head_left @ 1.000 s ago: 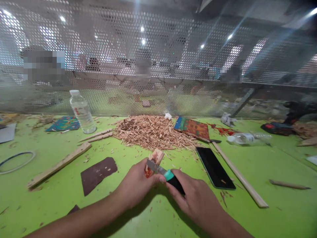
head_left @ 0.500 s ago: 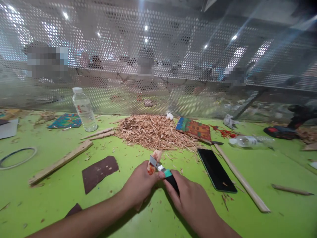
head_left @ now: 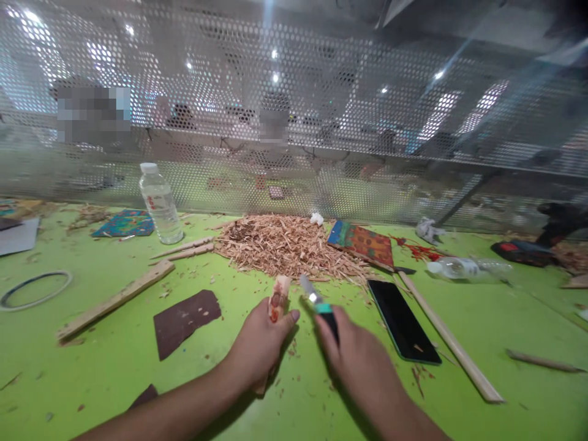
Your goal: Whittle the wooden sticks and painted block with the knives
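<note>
My left hand [head_left: 258,343] is closed round a short piece of carved wood [head_left: 277,298] with red paint on it, holding it upright just above the green table [head_left: 92,355]. My right hand [head_left: 356,358] grips a knife [head_left: 316,303] with a black and teal handle; its short blade points up and away, a little to the right of the wood and apart from it. A big heap of wood shavings [head_left: 285,245] lies just beyond both hands.
A black phone [head_left: 404,321] lies right of my hands, beside a long wooden stick [head_left: 448,337]. A brown sandpaper sheet [head_left: 186,315], wooden slats [head_left: 114,300], a standing water bottle [head_left: 160,205] and a painted board [head_left: 362,242] are about. A perforated metal screen [head_left: 294,122] closes the back.
The knife blade has come off the wood and swung out to the right. The left hand has turned the wood more upright. The view has shifted slightly.
</note>
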Available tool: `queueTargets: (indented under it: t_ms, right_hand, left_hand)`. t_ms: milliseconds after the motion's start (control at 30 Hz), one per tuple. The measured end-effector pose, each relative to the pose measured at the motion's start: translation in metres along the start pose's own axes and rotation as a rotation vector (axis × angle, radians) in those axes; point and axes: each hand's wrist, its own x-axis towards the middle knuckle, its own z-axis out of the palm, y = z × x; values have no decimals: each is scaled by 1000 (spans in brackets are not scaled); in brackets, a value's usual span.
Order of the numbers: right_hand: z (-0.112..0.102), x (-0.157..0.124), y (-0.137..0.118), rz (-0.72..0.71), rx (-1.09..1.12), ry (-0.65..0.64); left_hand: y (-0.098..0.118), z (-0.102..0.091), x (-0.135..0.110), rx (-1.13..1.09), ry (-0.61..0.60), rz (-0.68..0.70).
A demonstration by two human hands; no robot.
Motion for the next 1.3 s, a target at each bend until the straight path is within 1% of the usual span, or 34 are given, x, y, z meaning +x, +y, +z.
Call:
queueTargets:
  t_ms: [33, 67, 133, 200, 300, 467, 567, 700, 767, 933, 1067, 1200, 1300]
  right_hand:
    - [-2, 3, 6, 49, -26, 24]
    - [-5, 5, 11, 63, -82, 71]
    - [-8, 7, 20, 70, -115, 120]
    - [-9, 7, 24, 68, -106, 128]
    - [-8, 6, 25, 71, -46, 99]
    - [-10, 5, 21, 97, 115, 39]
    - [-14, 5, 17, 131, 255, -12]
    - [-20, 7, 10, 135, 466, -118]
    - [-21, 8, 9, 136, 527, -132]
    - [-22, 9, 10, 143, 574, -134]
    - [-21, 7, 8, 129, 573, -146]
    - [-20, 9, 5, 79, 575, -185]
    - [-21, 16, 4, 45, 636, -190]
  left_hand:
    - [1, 0, -1, 29, 18, -10]
    - [1, 0, -1, 58, 26, -20]
    - [2, -1, -1, 98, 15, -33]
    - [2, -2, -1, 119, -4, -41]
    - [3, -4, -1, 125, -33, -54]
    - [6, -6, -4, 121, -69, -67]
    - [6, -7, -4, 121, -75, -59]
    - [4, -8, -4, 110, -98, -47]
    - [2, -8, -5, 92, -100, -40]
    - [-2, -5, -5, -5, -93, -21]
    - [0, -3, -4, -63, -92, -27]
    - [4, -4, -4, -98, -104, -37]
    - [3, -5, -3, -155, -127, -40]
